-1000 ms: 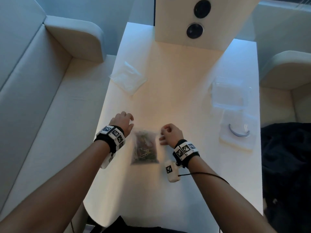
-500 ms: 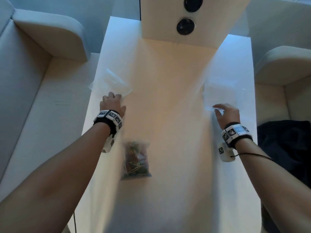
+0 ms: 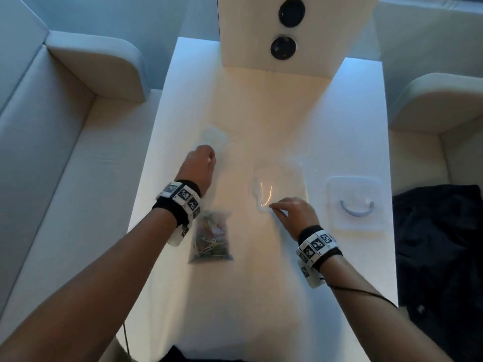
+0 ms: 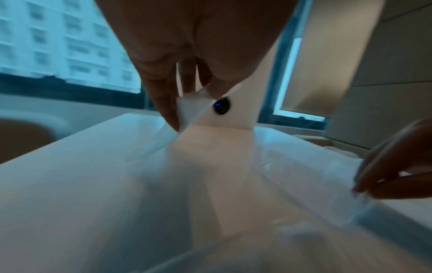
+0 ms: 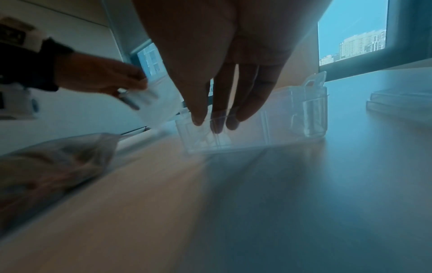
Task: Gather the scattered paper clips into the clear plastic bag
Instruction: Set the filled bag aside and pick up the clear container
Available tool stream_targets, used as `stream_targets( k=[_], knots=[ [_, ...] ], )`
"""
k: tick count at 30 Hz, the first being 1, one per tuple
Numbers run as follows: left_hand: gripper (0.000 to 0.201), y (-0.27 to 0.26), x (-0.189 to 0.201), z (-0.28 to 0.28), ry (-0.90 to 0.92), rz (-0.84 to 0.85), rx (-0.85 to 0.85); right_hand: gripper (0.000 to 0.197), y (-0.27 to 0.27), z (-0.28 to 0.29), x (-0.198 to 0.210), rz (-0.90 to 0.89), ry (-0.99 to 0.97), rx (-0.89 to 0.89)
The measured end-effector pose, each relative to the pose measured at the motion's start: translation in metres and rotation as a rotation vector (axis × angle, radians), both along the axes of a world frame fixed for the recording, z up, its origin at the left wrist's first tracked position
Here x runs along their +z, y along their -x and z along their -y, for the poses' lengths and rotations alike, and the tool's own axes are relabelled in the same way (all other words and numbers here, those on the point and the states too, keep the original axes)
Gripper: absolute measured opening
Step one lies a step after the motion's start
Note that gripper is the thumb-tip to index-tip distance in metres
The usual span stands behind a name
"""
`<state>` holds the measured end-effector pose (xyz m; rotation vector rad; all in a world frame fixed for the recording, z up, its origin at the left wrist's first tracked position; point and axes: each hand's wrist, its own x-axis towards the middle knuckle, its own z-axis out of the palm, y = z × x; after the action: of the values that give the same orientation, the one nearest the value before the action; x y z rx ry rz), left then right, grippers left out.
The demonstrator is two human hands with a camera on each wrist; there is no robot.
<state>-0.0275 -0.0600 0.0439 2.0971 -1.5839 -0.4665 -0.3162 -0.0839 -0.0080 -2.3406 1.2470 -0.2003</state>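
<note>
Clips in mixed colours are already lying inside a clear plastic bag [image 3: 211,237] in the head view, at about seven o'clock on the white table [image 3: 261,296], just beside the left wrist; half a second ago both hands were being spread wide to the table edges, and a second ago they were being held at this bag, so it is judged filled and set down. The left hand [image 3: 199,165] is now being drawn inward at ten o'clock with a small white packet [image 3: 214,138] pinched, while the right hand [image 3: 294,212] is being pulled in toward five o'clock with a clear plastic box [image 3: 279,184] gripped at its near rim; a lid [image 3: 354,202] is lying at three o'clock. In the left wrist view, the packet [image 4: 190,110] is being pinched between thumb and fingers [image 4: 163,103]. In the right wrist view, fingertips [image 5: 198,118] are being curled over the box wall [image 5: 257,129], with the clip bag [image 5: 53,158] at eight o'clock. No loose clips are being seen; the gathering is judged essentially done.
</note>
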Motion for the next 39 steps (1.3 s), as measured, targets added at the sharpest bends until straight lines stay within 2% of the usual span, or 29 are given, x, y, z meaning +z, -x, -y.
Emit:
stream_targets(
  k=[3, 6, 8, 11, 13, 14, 16, 18, 21, 24, 26, 28, 31, 33, 37, 39],
  knots=[
    [0.011, 0.052, 0.014, -0.010, -0.012, -0.036, -0.225, 0.016, 0.012, -0.035, 0.004, 0.005, -0.060, -0.034],
    [0.010, 0.098, 0.011, -0.027, -0.076, -0.039, -0.406, 0.017, 0.028, -0.064, 0.014, 0.067, -0.126, -0.130],
    [0.011, 0.121, 0.003, -0.042, -0.106, -0.027, -0.491, 0.013, 0.041, -0.077, 0.023, 0.132, -0.071, -0.246],
    [0.015, 0.146, -0.008, -0.061, -0.143, -0.004, -0.574, 0.043, 0.065, -0.084, 0.030, 0.227, -0.002, -0.446],
    [0.018, 0.158, -0.014, -0.070, -0.168, 0.017, -0.615, 0.055, 0.075, -0.082, 0.033, 0.204, 0.030, -0.357],
    [0.019, 0.162, -0.016, -0.074, -0.187, 0.017, -0.626, 0.051, 0.077, -0.080, 0.033, 0.169, 0.042, -0.251],
    [0.023, 0.168, -0.021, -0.078, -0.236, -0.019, -0.617, 0.024, 0.079, -0.074, 0.029, 0.094, 0.069, -0.087],
    [0.032, 0.171, -0.023, -0.079, -0.271, -0.069, -0.600, 0.012, 0.080, -0.063, 0.028, 0.060, 0.006, -0.084],
    [0.034, 0.174, -0.022, -0.070, -0.305, -0.125, -0.535, 0.016, 0.085, -0.043, 0.028, 0.091, -0.064, -0.096],
    [0.026, 0.174, -0.024, -0.053, -0.299, -0.166, -0.428, 0.029, 0.095, -0.017, 0.031, 0.189, -0.010, -0.094],
    [0.025, 0.174, -0.027, -0.042, -0.297, -0.163, -0.386, 0.034, 0.105, 0.007, 0.028, 0.170, 0.064, -0.217],
    [0.026, 0.175, -0.030, -0.032, -0.293, -0.149, -0.371, 0.046, 0.121, 0.031, 0.017, 0.055, 0.098, -0.439],
    [0.030, 0.176, -0.033, -0.020, -0.295, -0.084, -0.365, 0.094, 0.149, 0.053, 0.001, -0.156, -0.028, -0.756],
    [0.034, 0.175, -0.036, -0.016, -0.264, 0.013, -0.361, 0.109, 0.163, 0.059, -0.002, -0.184, -0.146, -0.874],
    [0.063, 0.173, -0.042, -0.014, -0.207, 0.182, -0.336, 0.099, 0.193, 0.069, -0.007, -0.172, -0.286, -1.027],
    [0.067, 0.173, -0.043, -0.014, -0.218, 0.220, -0.359, 0.081, 0.207, 0.069, -0.010, -0.130, -0.394, -1.091]
  ],
)
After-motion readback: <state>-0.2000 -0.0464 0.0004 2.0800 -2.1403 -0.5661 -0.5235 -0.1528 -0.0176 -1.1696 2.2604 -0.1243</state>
